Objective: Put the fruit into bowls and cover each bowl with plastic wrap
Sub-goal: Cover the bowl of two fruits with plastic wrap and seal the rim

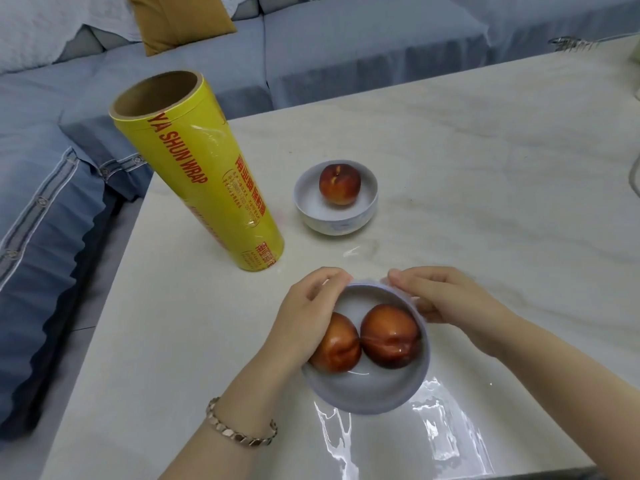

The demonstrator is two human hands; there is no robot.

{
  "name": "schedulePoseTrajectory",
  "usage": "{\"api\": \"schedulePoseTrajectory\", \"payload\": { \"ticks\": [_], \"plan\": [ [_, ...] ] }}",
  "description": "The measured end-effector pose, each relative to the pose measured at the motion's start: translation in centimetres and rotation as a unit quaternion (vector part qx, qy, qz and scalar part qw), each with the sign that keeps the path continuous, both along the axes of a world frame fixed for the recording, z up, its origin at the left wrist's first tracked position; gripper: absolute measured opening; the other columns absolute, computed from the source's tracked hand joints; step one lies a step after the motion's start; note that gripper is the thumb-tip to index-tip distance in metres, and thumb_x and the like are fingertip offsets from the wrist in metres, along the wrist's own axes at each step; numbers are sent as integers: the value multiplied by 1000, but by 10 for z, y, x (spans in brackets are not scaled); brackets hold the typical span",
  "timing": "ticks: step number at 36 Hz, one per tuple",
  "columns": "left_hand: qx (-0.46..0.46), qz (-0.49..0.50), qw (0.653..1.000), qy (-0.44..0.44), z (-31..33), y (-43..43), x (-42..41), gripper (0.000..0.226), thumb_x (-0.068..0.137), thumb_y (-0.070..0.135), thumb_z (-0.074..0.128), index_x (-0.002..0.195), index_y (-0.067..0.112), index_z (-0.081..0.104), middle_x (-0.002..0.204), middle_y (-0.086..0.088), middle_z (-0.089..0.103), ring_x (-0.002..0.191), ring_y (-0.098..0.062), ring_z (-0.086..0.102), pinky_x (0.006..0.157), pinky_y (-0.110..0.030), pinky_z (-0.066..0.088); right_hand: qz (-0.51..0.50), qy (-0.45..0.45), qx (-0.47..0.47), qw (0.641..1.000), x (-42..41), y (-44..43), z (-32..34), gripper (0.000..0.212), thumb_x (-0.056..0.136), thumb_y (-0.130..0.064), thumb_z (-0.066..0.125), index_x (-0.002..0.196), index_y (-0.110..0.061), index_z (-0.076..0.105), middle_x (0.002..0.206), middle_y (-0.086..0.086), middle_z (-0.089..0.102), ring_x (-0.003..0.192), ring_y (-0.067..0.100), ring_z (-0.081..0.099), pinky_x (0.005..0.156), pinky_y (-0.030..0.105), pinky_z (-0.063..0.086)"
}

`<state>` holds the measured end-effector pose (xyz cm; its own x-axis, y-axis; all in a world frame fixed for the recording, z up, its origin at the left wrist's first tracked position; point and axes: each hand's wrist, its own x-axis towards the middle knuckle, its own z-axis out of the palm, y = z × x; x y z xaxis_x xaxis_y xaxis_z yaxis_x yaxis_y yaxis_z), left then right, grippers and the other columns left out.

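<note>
A white bowl (367, 393) near the table's front edge holds two red-orange peaches (389, 337), with clear plastic wrap (433, 420) stretched over them and trailing onto the table toward me. My left hand (308, 313) curls over the bowl's far left rim, pinching the wrap. My right hand (440, 296) pinches the wrap at the far right rim. A second white bowl (334, 216) farther back holds one peach (340, 184) and is uncovered. The yellow roll of plastic wrap (204, 174) stands upright to the left.
The pale marble table (485, 168) stretches right and back. A blue-grey sofa (52, 174) with a mustard cushion (180, 19) runs along the left and far sides. A bracelet (239, 427) sits on my left wrist.
</note>
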<state>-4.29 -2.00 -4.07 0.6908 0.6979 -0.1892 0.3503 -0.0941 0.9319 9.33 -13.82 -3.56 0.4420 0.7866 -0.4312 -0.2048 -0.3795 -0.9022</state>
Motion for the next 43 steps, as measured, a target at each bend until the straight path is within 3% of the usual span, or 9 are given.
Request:
{"api": "schedulePoseTrajectory", "payload": {
  "ticks": [5,10,16,26,29,35,38,41,43],
  "plan": [
    [3,-14,1000,2,-2,-1,-4,20,93,20,52,76,24,63,78,13,65,74,5,57,69,-4,41,-22,-36,-28,999,1,8,3,18,77,-26,71,70,-10,69,64,4,62,58,10,57,56,17,50],
    [0,-4,1000,-9,-4,-2,-6,20,72,47,50,75,31,62,88,-13,63,73,-7,53,67,-11,41,-36,-54,-17,998,9,16,11,21,85,-18,64,65,-11,60,62,1,64,61,11,57,61,19,50],
    [-7,9,999,-35,-7,-5,-9,22,74,38,49,80,31,69,83,25,70,88,8,61,80,-7,43,-1,-51,-59,997,21,22,13,25,92,-20,54,69,-12,53,58,0,54,40,4,47,44,15,42],
    [28,-33,999,-32,-9,-9,-9,21,78,36,49,89,37,67,94,27,68,97,14,58,81,0,37,205,123,-238,941,43,19,36,30,84,-34,58,71,-7,59,44,-3,48,38,6,41,39,13,34],
    [28,-56,998,-21,-7,-8,-7,16,87,29,55,92,39,65,100,29,64,99,19,55,83,1,36,212,90,-201,952,45,12,33,36,77,-33,64,48,-14,55,45,-2,47,39,6,41,42,12,35],
    [39,-90,995,-1,-7,-4,-5,20,81,40,47,86,43,67,102,24,67,103,11,57,89,-6,38,122,115,5,986,40,-4,11,10,61,-23,78,61,-17,70,87,1,67,71,4,61,62,12,47],
    [39,-101,994,-15,-10,-3,-3,30,71,53,43,84,42,69,100,18,70,104,2,59,92,-14,42,79,182,104,975,29,-3,-4,33,47,-36,89,67,-16,71,108,7,71,101,10,66,77,17,53],
    [34,-112,993,-30,-8,-2,-4,29,75,47,43,84,39,70,97,21,71,101,1,61,88,-12,42,9,190,156,969,14,3,-7,10,64,-24,76,61,-16,70,87,9,74,84,18,70,78,25,56],
    [39,-112,992,-37,-9,-1,-6,30,74,48,42,83,41,70,98,22,70,101,0,61,88,-12,42,-57,127,141,980,5,9,-7,19,74,-9,66,56,-16,69,67,5,72,67,14,69,67,22,55]
  ]
}}
